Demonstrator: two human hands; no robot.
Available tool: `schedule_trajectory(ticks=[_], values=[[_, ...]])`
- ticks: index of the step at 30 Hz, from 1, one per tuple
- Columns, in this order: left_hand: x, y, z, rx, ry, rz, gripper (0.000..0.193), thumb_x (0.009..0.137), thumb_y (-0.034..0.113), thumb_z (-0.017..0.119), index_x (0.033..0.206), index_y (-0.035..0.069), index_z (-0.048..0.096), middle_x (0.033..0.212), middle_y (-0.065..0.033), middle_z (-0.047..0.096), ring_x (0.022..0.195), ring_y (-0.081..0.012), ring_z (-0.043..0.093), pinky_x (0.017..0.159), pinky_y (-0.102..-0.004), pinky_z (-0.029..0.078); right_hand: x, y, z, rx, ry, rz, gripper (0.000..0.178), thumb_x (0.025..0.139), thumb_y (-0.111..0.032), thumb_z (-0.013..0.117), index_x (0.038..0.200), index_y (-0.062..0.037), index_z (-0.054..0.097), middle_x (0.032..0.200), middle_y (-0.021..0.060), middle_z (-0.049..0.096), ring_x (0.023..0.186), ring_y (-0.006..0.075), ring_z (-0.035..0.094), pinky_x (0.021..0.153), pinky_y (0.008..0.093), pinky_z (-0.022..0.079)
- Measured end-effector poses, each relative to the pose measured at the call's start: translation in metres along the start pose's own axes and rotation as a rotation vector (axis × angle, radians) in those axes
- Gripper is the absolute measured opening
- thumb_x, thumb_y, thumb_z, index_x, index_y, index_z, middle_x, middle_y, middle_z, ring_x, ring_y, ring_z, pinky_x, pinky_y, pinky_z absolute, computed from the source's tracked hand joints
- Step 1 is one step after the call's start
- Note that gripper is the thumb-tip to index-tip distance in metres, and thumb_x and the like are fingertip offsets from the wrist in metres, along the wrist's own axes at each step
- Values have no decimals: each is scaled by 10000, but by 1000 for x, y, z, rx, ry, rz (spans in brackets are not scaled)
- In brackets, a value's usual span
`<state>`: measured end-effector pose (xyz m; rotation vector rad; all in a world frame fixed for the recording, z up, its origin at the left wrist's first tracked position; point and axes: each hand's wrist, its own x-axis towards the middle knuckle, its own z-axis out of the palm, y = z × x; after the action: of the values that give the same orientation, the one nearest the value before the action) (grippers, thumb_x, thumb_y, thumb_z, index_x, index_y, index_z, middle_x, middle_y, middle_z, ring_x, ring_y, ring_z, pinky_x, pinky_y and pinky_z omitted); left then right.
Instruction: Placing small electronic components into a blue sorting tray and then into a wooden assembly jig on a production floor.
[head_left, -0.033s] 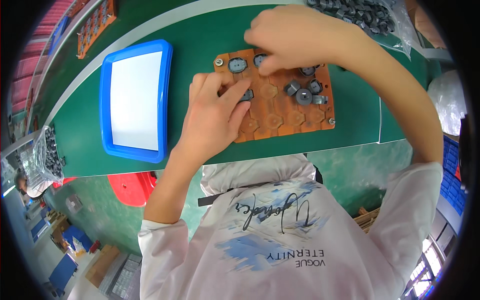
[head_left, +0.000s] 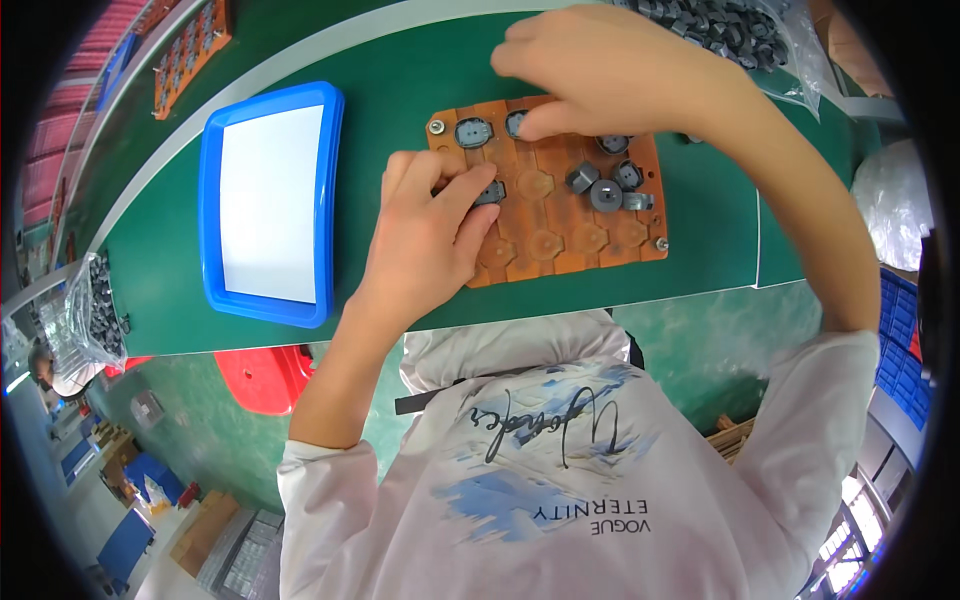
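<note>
An orange fixture plate (head_left: 575,245) with rows of shaped recesses lies in front of me. My left hand (head_left: 420,225) is closed at its left side, thumb and fingertips pinching a dark grey plastic part (head_left: 490,194) in a recess. Above the plate's far edge is my right hand (head_left: 620,70), its fingers loosely bent and apart from the thumb. That thumb is beside a grey part (head_left: 516,122) in the far row, partly covering it. Another grey part (head_left: 474,132) sits in the far left recess. Several loose grey parts (head_left: 605,196) are clustered on the plate's right.
A blue-rimmed white tray (head_left: 270,200) lies left of the plate on the green table (head_left: 385,90). A clear bag of dark parts (head_left: 735,35) is at the far right, another bag (head_left: 95,310) at the left edge. A red stool (head_left: 262,380) stands below the table.
My right hand has shifted very slightly over the far row. My left hand keeps its pinch on the grey part.
</note>
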<state>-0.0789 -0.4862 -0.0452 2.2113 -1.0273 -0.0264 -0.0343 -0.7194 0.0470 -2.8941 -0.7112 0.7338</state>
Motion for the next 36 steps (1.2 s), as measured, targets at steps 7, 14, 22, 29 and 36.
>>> schedule_trajectory(ticks=[7, 14, 22, 29, 36], values=[[15, 8, -2, 58, 1, 69, 377, 720, 96, 826, 1084, 68, 733, 963, -70, 586, 941, -297, 524, 859, -405, 451, -74, 1, 77, 83, 343, -110, 421, 722, -157, 795, 1105, -64, 647, 976, 94, 584, 1009, 306, 548, 897, 415, 474], [55, 38, 35, 58, -90, 279, 254, 780, 63, 764, 1022, 43, 691, 982, -102, 613, 978, -315, 542, 845, -398, 493, -93, -13, 122, 207, 710, 39, 412, 720, -140, 813, 1091, -54, 655, 1075, 93, 587, 1063, 317, 537, 935, 432, 441], [25, 15, 23, -19, -17, 342, 294, 717, -14, 741, 1003, 41, 702, 958, -76, 635, 905, -293, 581, 794, -387, 520, -83, -16, 130, 232, 810, 18, 326, 714, -124, 818, 1011, -43, 711, 1118, 87, 580, 1105, 324, 517, 951, 443, 445], [30, 25, 9, -14, -30, 201, 348, 745, -22, 751, 1083, 37, 690, 1029, -91, 620, 973, -308, 561, 840, -398, 502, -78, -42, 133, 187, 861, -8, 453, 731, -109, 796, 1169, -86, 683, 1046, 65, 579, 1022, 303, 523, 888, 421, 465], [38, 20, 11, -71, -149, 168, 370, 748, -20, 743, 1108, 38, 682, 1035, -102, 605, 1009, -322, 547, 883, -399, 496, -92, -75, 154, 179, 801, 30, 572, 707, -158, 812, 1253, -84, 658, 1115, 65, 569, 1093, 289, 497, 906, 451, 404]])
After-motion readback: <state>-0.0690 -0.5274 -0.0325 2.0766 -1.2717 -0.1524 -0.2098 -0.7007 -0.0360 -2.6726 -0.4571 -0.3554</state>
